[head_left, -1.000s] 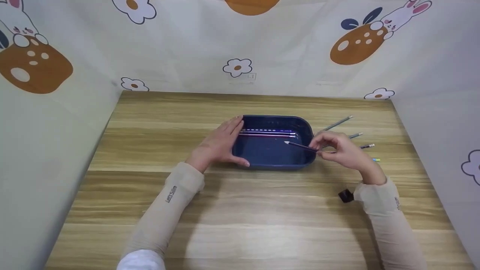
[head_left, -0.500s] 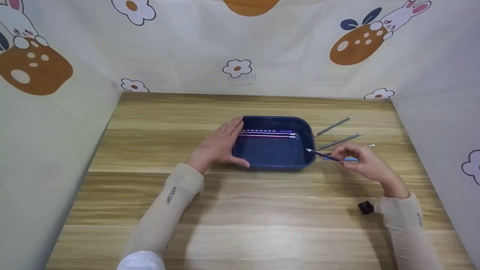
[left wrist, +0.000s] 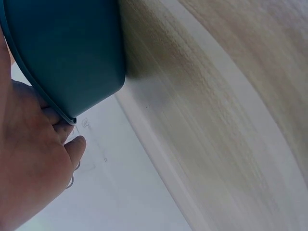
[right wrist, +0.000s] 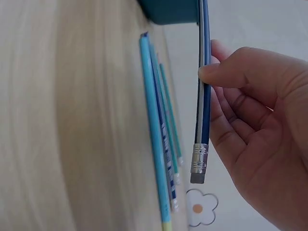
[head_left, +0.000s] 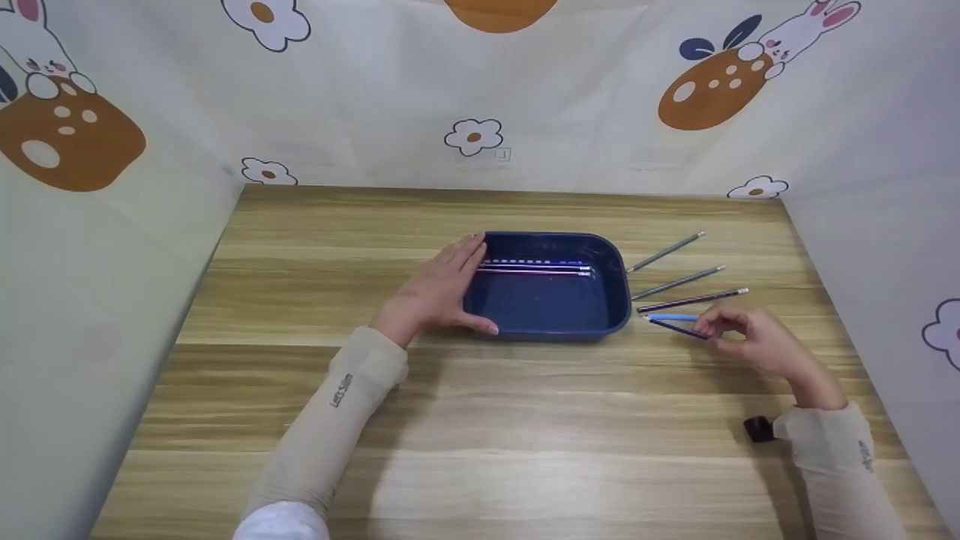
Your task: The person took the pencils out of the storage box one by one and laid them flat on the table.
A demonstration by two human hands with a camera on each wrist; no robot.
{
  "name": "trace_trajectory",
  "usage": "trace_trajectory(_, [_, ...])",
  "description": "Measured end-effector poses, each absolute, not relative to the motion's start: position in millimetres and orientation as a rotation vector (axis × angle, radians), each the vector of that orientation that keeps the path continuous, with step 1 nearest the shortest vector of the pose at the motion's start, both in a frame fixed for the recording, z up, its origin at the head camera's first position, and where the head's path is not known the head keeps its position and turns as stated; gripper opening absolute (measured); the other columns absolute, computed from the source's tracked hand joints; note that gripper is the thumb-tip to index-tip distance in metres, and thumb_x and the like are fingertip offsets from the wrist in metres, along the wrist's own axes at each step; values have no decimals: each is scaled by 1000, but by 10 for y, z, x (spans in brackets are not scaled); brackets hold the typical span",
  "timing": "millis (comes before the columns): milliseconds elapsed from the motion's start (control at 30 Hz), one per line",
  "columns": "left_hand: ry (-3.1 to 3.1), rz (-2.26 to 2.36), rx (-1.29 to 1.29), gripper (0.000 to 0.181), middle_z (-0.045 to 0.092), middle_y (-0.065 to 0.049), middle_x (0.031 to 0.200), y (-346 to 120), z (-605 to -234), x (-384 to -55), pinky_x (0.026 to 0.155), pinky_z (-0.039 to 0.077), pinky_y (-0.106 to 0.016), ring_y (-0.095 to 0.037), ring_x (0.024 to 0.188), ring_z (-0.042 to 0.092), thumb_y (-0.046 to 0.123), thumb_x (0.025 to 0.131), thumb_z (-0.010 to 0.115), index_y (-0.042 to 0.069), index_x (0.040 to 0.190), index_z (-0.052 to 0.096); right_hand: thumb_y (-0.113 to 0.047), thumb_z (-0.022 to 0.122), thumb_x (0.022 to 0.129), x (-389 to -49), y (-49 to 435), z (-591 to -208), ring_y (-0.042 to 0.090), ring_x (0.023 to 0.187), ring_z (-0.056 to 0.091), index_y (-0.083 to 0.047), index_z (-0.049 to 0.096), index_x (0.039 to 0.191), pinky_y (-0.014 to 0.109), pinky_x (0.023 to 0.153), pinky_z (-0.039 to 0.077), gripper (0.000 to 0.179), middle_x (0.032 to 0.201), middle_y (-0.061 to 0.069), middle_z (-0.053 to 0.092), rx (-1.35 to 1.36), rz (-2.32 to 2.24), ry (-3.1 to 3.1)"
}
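My left hand holds the left end of a dark blue plastic bin, thumb at the near corner and fingers along the rim. Several pencils lie lengthwise in the bin's far half. Right of the bin, my right hand pinches a dark blue pencil between thumb and fingers. Its silver ferrule and grey eraser end stick out past the thumb. In the head view that pencil slants low beside a light blue pencil, which the right hand partly covers.
Fanned out right of the bin on the wooden table are a dark patterned pencil and two greenish pencils. A printed curtain encloses the back and sides. A black block is at the right cuff.
My right hand has drawn the dark blue pencil rightward and toward me, from over the bin to beside it. The left hand and bin have stayed in place.
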State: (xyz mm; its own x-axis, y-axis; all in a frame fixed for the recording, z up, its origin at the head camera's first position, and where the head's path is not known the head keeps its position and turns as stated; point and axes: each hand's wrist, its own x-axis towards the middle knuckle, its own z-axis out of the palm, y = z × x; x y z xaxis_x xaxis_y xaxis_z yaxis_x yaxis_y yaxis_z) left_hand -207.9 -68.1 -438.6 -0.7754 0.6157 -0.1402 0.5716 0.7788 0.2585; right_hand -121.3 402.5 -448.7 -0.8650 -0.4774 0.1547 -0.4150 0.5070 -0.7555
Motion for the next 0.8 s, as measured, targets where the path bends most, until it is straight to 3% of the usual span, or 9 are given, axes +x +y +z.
trace_trajectory(200, [2757, 299, 922, 132, -5, -5, 160, -685, -4385, -2076, 120, 5, -37, -20, 146, -2, 83, 59, 61, 8, 152, 5, 21, 65, 70, -1188, 4064, -4524, 13, 78, 61, 5, 65, 91, 14, 73, 50, 26, 86, 18, 66, -710, -1181, 2716])
trace_trajectory(467, [2759, 296, 939, 132, -3, -6, 160, -676, -4389, -2079, 120, 4, -37, -21, 146, 0, 82, 59, 62, 7, 152, 6, 13, 66, 74, -1234, 4197, -4663, 8, 79, 60, -6, 68, 91, 14, 70, 49, 26, 89, 4, 68, -574, -1015, 2764])
trace_trajectory(800, [2759, 311, 912, 132, -3, -5, 160, -673, -4376, -2069, 120, 5, -37, -21, 146, 0, 83, 58, 61, 9, 152, 5, 13, 64, 75, -1302, 4224, -4637, 8, 82, 60, -6, 68, 94, 13, 72, 49, 26, 91, 6, 67, -519, -876, 2766])
